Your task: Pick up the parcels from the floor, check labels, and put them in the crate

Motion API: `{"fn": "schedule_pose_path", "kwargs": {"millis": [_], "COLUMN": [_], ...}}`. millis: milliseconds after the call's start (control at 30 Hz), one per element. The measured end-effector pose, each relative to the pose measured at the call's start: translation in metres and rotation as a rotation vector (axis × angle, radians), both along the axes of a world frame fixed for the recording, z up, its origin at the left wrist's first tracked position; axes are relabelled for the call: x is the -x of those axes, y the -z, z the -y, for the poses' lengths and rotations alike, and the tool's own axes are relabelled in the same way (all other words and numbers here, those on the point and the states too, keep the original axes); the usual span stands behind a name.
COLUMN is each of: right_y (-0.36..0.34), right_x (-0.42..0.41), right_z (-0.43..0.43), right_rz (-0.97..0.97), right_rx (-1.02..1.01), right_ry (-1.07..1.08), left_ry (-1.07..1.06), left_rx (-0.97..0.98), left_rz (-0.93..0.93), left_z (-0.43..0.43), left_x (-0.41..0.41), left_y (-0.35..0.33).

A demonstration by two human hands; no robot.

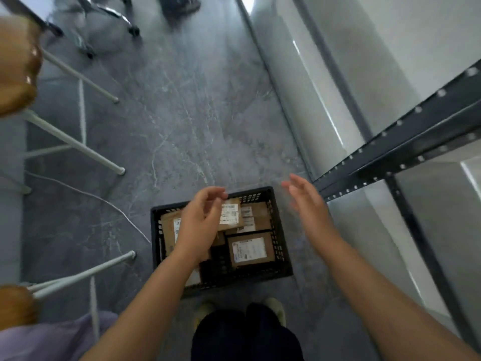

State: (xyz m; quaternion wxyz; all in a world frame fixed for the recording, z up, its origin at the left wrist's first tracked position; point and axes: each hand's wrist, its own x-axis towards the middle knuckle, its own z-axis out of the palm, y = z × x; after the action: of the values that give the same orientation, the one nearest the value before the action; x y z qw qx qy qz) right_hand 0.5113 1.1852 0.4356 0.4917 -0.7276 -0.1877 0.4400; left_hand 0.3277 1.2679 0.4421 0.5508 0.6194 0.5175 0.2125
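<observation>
The grey floor shows no loose parcels. The crate at 6 o'clock holds several labelled parcels. Your left hand and right hand hover above, fingers released, empty. Judged nearly complete.

Standing over the black crate on grey marbled floor; several brown parcels with white labels lie flat inside it, overlapping. My left hand hangs above the crate's left half, fingers curled loosely, nothing in it; my right hand is spread flat and empty past the crate's right rim, beside the dark metal shelf frame. White stool legs stand to the left, picture blurred.
</observation>
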Motion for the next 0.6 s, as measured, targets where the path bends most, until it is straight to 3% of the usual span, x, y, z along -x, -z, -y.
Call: {"fn": "schedule_pose_path", "kwargs": {"millis": [300, 433, 600], "right_y": [-0.334, -0.428, -0.483], "right_x": [-0.036, -0.033, 0.006], "right_z": [0.058, 0.087, 0.12], "right_rz": [0.117, 0.279, 0.409], "right_rx": [-0.292, -0.429, -0.513], "right_ry": [0.155, 0.237, 0.366], "left_ry": [0.254, 0.401, 0.589], "left_rx": [-0.218, -0.29, -0.328], "left_rz": [0.371, 0.485, 0.586], "left_z": [0.024, 0.044, 0.069], "left_x": [-0.077, -0.097, -0.082], "left_y": [-0.328, -0.411, -0.467]}}
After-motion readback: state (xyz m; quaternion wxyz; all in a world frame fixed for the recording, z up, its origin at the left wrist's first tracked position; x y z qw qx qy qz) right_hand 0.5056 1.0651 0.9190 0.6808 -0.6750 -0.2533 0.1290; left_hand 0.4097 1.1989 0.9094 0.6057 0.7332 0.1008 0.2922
